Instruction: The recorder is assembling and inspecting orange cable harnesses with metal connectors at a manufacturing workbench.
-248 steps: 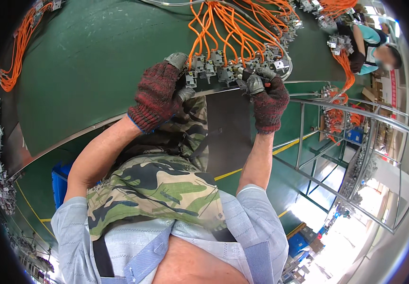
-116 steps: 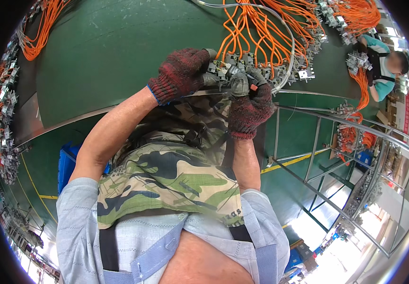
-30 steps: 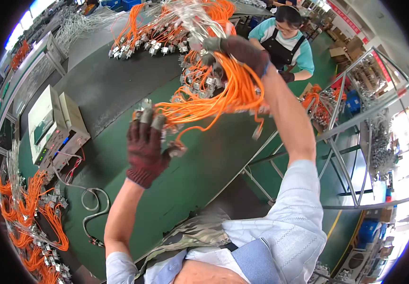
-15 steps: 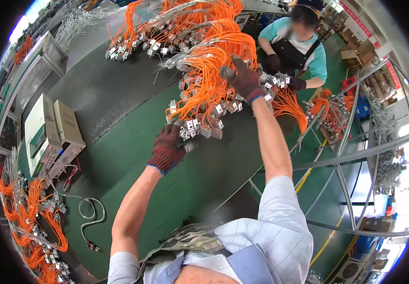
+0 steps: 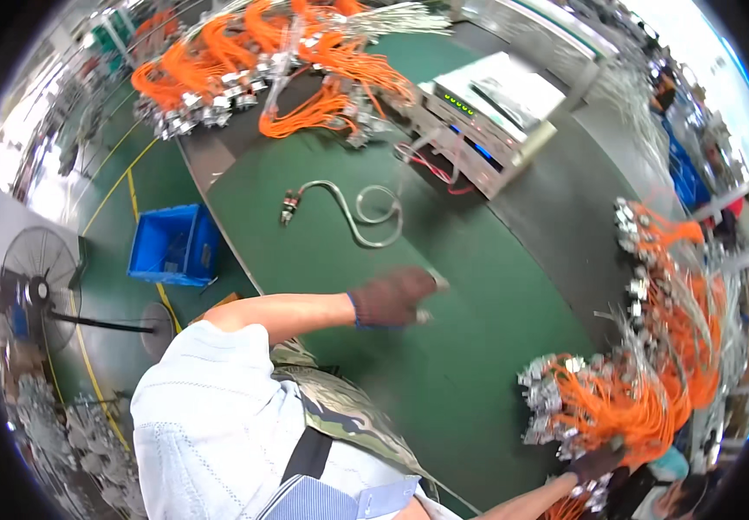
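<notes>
My left hand, in a dark brown knit glove, hangs over the green tabletop, somewhat blurred. Its fingertips point right and stand apart, with nothing seen between them. At the lower right my right hand, gloved alike, touches the near side of a large heap of orange cables. Its fingers partly vanish among the cables, so their grip is unclear. Silvery metal connectors fringe this heap. A grey test lead lies coiled beyond my left hand, a dark plug at its end.
A white bench instrument with green lit digits stands at the back of the table. More orange cable bundles lie along the far left. On the floor are a blue crate and a standing fan. A co-worker is at lower right.
My view has swung left, bringing the instrument to the middle and the cable heap to the right. The left hand has come away from the connectors; the right remains at the heap.
</notes>
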